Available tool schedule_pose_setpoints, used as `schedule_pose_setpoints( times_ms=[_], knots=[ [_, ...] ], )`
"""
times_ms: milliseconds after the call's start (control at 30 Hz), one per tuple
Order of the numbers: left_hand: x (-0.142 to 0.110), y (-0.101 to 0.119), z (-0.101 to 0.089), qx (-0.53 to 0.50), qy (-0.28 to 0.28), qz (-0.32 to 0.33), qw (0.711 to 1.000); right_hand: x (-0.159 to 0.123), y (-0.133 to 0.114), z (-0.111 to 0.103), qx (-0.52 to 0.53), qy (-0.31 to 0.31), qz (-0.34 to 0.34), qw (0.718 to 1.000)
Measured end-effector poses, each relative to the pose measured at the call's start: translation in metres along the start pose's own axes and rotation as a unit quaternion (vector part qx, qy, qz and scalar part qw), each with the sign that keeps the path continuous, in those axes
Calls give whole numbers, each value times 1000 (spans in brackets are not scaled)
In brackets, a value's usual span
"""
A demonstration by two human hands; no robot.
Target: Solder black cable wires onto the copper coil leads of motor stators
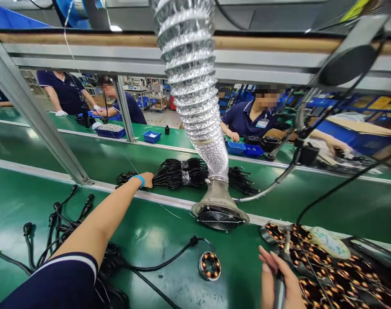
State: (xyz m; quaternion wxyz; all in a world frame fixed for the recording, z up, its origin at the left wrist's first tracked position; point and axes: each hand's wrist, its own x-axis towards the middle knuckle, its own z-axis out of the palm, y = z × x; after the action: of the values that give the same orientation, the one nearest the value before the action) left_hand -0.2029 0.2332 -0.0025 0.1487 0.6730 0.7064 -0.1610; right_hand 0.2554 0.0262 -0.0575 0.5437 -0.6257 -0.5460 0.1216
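Observation:
My left hand [147,180], a blue band at its wrist, reaches across to a taped bundle of black cables [172,174]. Its fingers look closed round the bundle's left end, partly hidden from me. At the lower right my right hand [280,279] holds a soldering iron [283,262], its tip pointing up beside the wound motor stators. Between the hands a single stator [210,266] with copper coils lies on the green bench, joined by thin wires to a black cable [163,265].
A fume extractor hood [220,210] hangs from a silver duct [192,77] over the bench. Many copper-wound stators [343,274] lie at right. Black connector cables [58,223] lie under my left arm. Co-workers sit beyond the conveyor, near blue bins [236,148].

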Motion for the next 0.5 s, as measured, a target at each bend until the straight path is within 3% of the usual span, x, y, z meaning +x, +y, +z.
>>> schedule_pose_setpoints(
  times_ms=[267,500],
  knots=[
    [-7,-6,7,31,29,-56,998,-9,-9,-3,-76,-51,-85,992],
    [-14,-10,4,22,25,-84,996,-14,-19,1,-105,-53,-166,979]
  ],
)
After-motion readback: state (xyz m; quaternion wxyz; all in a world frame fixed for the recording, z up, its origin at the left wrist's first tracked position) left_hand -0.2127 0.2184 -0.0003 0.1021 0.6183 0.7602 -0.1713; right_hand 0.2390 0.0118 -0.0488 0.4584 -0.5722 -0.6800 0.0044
